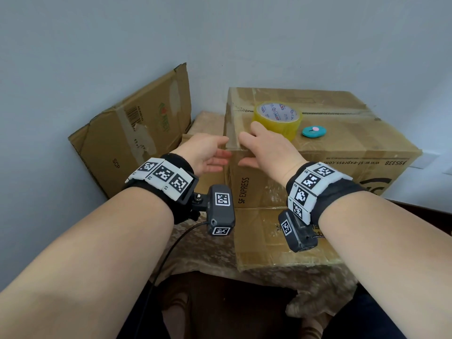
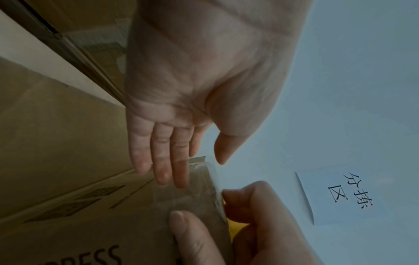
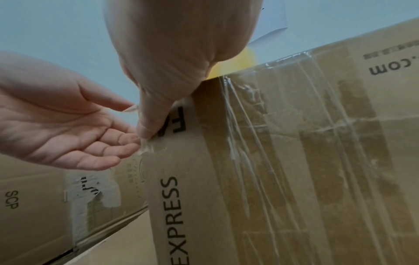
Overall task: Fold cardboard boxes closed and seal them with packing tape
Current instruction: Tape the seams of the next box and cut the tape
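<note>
I have both hands at the near left corner of the closed box, mid-frame in the head view, I judge to smooth the clear tape down over that edge: my right hand lies over the top edge with its thumb flat on the front face, my left hand open with straight fingers at the side face, gripping nothing. The tape roll sits on the lid just beyond my right fingers, though whether they touch it I cannot tell.
</note>
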